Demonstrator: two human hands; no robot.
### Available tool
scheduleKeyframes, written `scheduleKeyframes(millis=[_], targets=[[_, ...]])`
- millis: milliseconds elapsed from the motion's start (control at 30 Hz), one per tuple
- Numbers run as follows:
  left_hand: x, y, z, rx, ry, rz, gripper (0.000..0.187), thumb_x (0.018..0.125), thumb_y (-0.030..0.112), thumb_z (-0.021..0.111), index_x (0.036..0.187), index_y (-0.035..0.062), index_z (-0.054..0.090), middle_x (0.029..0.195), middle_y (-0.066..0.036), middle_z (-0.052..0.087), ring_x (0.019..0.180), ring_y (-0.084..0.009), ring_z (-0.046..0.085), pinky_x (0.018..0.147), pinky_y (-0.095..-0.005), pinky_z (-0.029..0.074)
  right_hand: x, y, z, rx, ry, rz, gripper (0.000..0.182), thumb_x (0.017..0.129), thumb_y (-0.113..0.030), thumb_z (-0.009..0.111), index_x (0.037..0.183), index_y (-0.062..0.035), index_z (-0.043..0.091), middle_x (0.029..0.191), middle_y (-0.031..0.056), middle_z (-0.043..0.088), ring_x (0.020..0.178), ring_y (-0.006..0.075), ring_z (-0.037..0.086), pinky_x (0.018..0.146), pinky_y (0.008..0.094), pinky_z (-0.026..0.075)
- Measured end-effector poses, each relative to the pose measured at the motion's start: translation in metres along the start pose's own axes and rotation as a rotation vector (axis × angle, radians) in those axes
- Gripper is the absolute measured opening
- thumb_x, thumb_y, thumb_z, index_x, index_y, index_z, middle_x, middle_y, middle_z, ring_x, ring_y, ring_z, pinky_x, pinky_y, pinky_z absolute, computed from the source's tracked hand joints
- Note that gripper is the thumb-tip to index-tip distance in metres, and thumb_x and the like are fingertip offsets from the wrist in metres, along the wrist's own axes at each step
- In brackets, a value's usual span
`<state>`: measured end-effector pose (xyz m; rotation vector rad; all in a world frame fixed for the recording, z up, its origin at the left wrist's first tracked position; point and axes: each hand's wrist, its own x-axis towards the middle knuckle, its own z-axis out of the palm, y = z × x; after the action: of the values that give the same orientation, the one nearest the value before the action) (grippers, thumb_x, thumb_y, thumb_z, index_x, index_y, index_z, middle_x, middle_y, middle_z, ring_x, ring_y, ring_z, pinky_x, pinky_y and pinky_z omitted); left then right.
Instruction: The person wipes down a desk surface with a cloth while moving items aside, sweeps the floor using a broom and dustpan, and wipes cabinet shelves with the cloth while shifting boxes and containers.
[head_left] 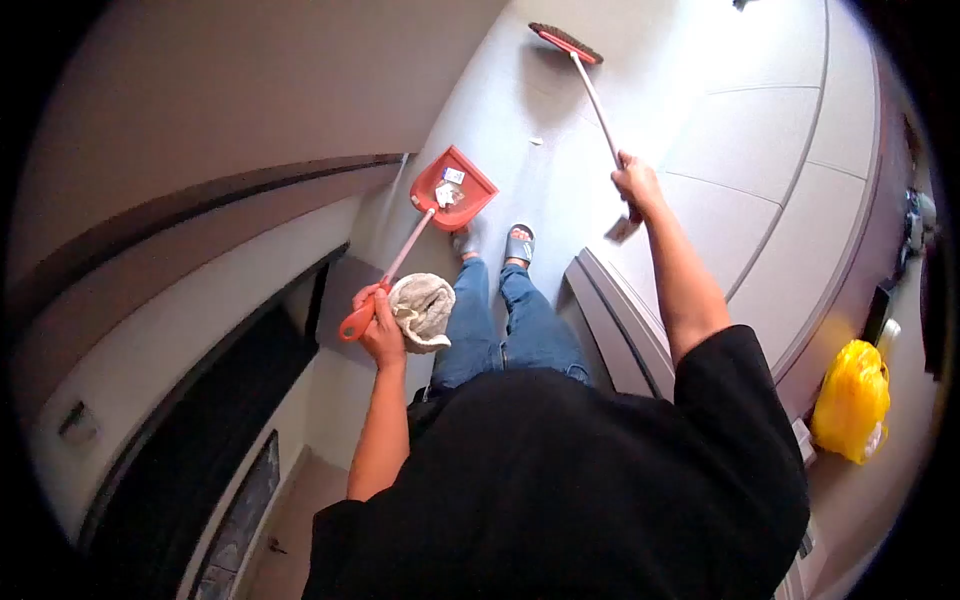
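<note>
My left hand (380, 325) is closed around the orange-red grip of a long-handled dustpan (476, 190). White paper scraps (447, 193) lie in its pan, which is low near my feet. Right beside my left fingers is a bunched off-white cloth (422, 310); I cannot tell whether the hand grips it too. Up ahead on the right, my right hand (637, 183) is wrapped around the pale stick of a broom (596, 100). The broom's red head with dark bristles (567, 43) is tilted at the far end, well beyond the dustpan.
A small white scrap (536, 141) lies on the pale floor (520, 185) between broom and dustpan. Grey cabinet panels (770, 190) run along the right; a wall (270, 90) rises at the left. A yellow plastic bag (852, 402) sits at the right. My sandalled foot (519, 244) is below.
</note>
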<state>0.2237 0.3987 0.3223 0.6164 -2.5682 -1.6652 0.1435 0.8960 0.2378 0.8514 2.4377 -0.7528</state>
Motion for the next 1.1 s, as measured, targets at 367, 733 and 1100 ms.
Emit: scheduleKeyframes(millis=[367, 733, 1100], targets=[[0.005, -0.011, -0.016, 0.08, -0.062, 0.012, 0.02, 0.104, 0.02, 0.056, 0.111, 0.002, 0.059, 0.111, -0.011, 0.066, 0.101, -0.02, 0.062, 0.094, -0.0326, 0.047, -0.136, 0.048, 0.071, -0.052, -0.163, 0.051, 0.041, 0.083, -0.006, 0.058, 0.124, -0.0077, 0.061, 0.103, 0.0264, 0.069, 0.097, 0.0427, 0.068, 0.084, 0.0524, 0.054], [0.008, -0.031, -0.028, 0.091, -0.115, 0.096, 0.019, 0.103, 0.02, 0.058, 0.108, 0.0024, 0.062, 0.1, -0.01, 0.069, 0.093, -0.021, 0.066, 0.086, -0.033, 0.051, -0.198, 0.065, 0.038, -0.124, 0.004, -0.068, 0.051, 0.088, -0.012, 0.054, 0.137, -0.0224, 0.058, 0.098, 0.0264, 0.069, 0.088, 0.0456, 0.068, 0.076, 0.0539, 0.054], [0.018, -0.036, -0.024, 0.09, -0.208, 0.149, 0.016, 0.1, 0.018, 0.06, 0.106, 0.003, 0.063, 0.102, -0.011, 0.069, 0.092, -0.0212, 0.065, 0.085, -0.0333, 0.051, -0.123, 0.055, 0.091, -0.301, -0.106, -0.148, 0.045, 0.089, -0.01, 0.052, 0.131, -0.0205, 0.063, 0.1, 0.0218, 0.071, 0.094, 0.0397, 0.07, 0.081, 0.0513, 0.056]])
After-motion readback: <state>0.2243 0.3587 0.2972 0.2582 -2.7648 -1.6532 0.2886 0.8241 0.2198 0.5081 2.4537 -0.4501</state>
